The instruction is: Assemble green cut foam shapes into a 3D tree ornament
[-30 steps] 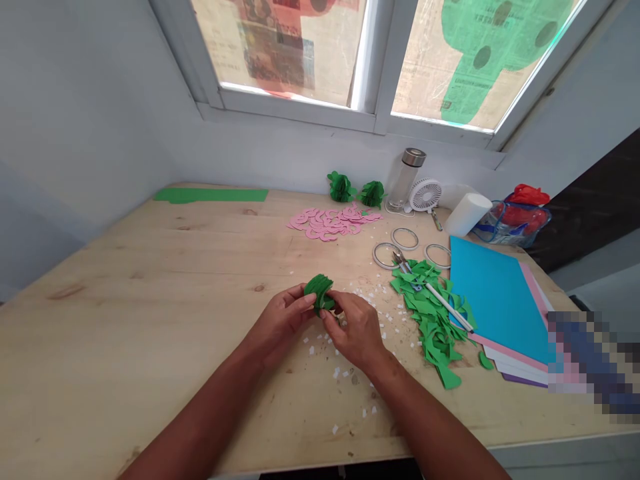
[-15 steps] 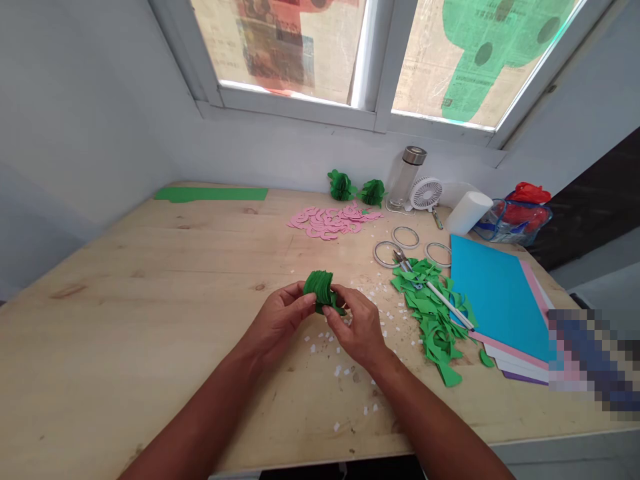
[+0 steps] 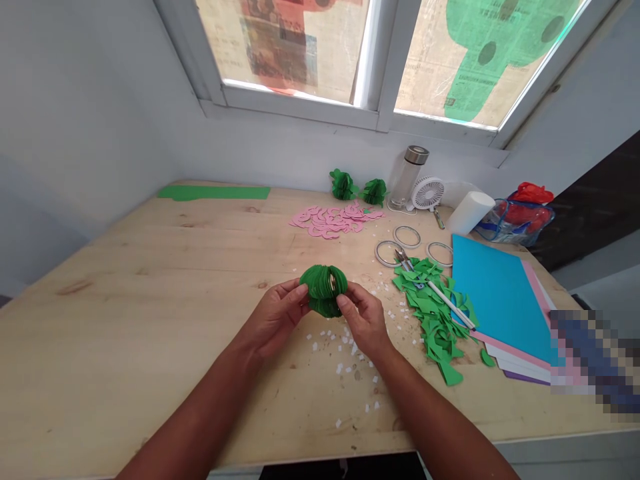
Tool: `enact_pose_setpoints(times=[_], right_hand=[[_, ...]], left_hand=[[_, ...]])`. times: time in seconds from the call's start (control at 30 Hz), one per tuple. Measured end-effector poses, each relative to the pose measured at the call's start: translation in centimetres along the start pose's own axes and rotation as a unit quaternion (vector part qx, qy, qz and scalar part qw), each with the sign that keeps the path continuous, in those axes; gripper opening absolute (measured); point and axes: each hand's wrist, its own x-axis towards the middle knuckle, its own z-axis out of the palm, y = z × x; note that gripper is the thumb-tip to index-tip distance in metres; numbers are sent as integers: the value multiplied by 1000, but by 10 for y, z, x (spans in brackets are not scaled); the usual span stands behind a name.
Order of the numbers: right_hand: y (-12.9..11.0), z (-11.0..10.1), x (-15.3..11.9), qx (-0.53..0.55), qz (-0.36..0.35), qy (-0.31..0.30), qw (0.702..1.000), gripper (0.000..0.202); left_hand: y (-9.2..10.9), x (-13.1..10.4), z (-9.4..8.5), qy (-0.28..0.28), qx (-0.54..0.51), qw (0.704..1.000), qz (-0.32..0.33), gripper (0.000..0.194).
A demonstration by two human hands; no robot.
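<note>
Both my hands hold a green paper ball (image 3: pixel 323 288) made of many stacked cut-outs, fanned out into a round shape just above the wooden table (image 3: pixel 150 280). My left hand (image 3: pixel 277 320) pinches its left side and my right hand (image 3: pixel 363 320) pinches its right side. Small white paper bits (image 3: pixel 350 363) lie scattered on the table under my hands.
To the right lie green paper scraps (image 3: pixel 434 319) with scissors (image 3: pixel 406 261) and a white pen (image 3: pixel 453 308), three tape rings (image 3: pixel 406 236), and coloured sheets (image 3: pixel 500 300). Further back are pink cut-outs (image 3: pixel 333 221), two finished green balls (image 3: pixel 357 189), a bottle (image 3: pixel 407 177), a small fan (image 3: pixel 427 193) and a green strip (image 3: pixel 214 193).
The stack of green cut-outs has been spread from a narrow folded wad into a round fanned ball. Both hands rose slightly and moved apart around it.
</note>
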Motion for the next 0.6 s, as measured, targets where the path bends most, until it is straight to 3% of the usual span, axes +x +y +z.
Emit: enact_pose_setpoints(times=[0.23,0.37,0.6], right_hand=[[-4,-2,2,36,11,7,999,32],[-4,-1,3,114,29,4,993,34],[-3,1,5,308,116,-30,944,28]], left_hand=[[-2,0,-2,-2,-21,1000,-4,32],[-1,1,-1,-37,-38,999,7,30],[5,-1,-1,-31,-92,995,-1,23]])
